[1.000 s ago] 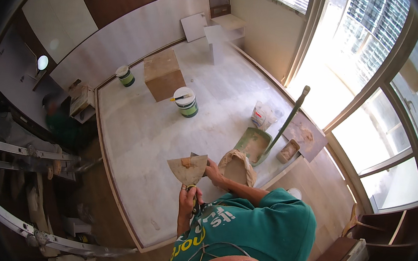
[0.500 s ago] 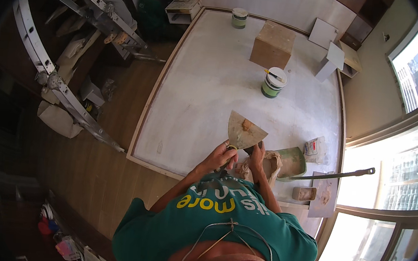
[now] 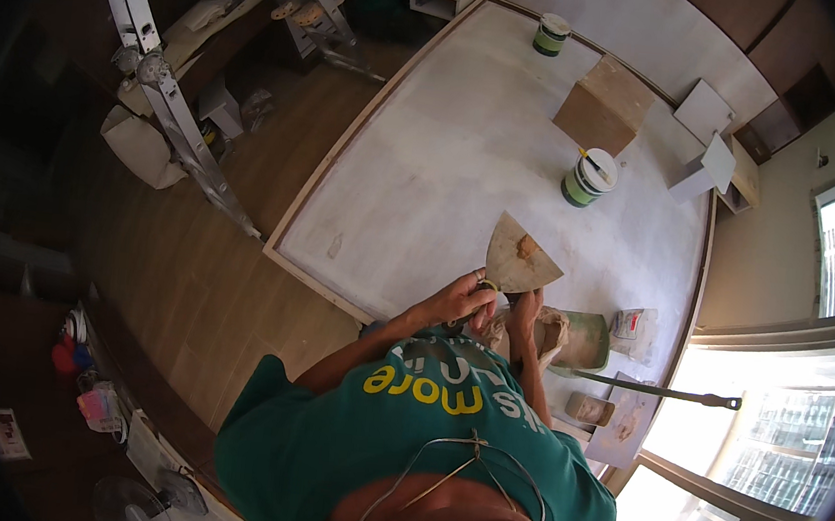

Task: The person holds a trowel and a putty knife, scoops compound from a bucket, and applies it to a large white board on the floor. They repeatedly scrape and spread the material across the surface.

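- Left hand (image 3: 464, 300), person's own: fingers curled round the handle of a scraper; grasping.
- Scraper (image 3: 506, 267), wide, fan-shaped metal blade, stained: rising ahead of the left hand and slanting to its right, above the platform.
- Filler lump (image 3: 526, 248), brown: on the blade, ahead of both hands.
- Right hand (image 3: 526, 309): at the blade's lower right corner, fingers partly hidden behind it; cannot tell whether it grasps anything.
- Paper bag (image 3: 555, 336), brown, mouth spread: just beside the right hand, partly covered by its forearm.
- Dustpan (image 3: 588, 339), green, dusty: right of the right hand, beyond the bag; long dark handle (image 3: 666, 390) running farther right.
- Plastic bag (image 3: 634, 332), whitish: right of the right hand, past the dustpan.
- Tub (image 3: 589, 409), small, oblong: right of the right hand and nearer the body, beside a stained board (image 3: 623, 421).
- Pail (image 3: 585, 188), white and green, brush (image 3: 594, 161) across its lid: well ahead of the right hand.
- Box (image 3: 604, 103), brown: farther ahead, behind the pail.
- Platform (image 3: 417, 160), whitish, wood-edged: beneath and ahead of both hands.
- Ladder (image 3: 184, 128), metal: well to the left of the left hand.
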Available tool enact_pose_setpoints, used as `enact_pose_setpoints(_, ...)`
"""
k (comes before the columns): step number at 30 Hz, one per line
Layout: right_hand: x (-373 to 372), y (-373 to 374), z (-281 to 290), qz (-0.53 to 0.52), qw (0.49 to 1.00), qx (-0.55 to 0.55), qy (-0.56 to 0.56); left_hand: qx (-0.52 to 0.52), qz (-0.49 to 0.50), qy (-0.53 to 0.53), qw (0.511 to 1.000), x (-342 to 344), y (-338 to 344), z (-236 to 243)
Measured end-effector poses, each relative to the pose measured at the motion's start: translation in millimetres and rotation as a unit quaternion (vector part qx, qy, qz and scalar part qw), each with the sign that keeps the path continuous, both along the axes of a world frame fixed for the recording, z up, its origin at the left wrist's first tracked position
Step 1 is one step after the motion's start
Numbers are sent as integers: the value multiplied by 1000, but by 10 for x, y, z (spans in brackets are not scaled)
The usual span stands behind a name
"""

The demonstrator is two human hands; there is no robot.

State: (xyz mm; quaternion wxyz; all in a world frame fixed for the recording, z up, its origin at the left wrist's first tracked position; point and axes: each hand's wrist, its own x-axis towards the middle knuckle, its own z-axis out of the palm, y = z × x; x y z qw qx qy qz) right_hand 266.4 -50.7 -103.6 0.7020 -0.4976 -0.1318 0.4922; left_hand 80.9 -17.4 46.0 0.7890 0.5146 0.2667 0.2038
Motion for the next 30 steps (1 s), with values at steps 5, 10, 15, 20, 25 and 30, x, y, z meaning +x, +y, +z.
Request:
enact_pose_setpoints(5, -11, 17, 58, 8, 996, -10, -83, 8, 22, -4, 1000, -41, 23, 51)
enact_pose_setpoints(10, -62, -16, 257, 1, 997, -55, -60, -2, 42, -16, 999, -67, -10, -59)
enact_pose_setpoints(15, -86, -12, 92, -16, 996, -62, -67, 0, 73, -27, 997, -151, -3, -109)
enact_pose_setpoints(20, -1, -64, 90, -32, 996, -58, -57, -23, 175, -66, 982, -194, 3, -304)
enact_pose_setpoints(25, 212, -53, 182, -46, 980, -1, 192, 0, 288, -47, 956, -161, 121, -191)
enact_pose_setpoints(30, -96, 53, 809, 48, 983, 73, 162, -34, 352, -117, 928, 30, 206, -328)
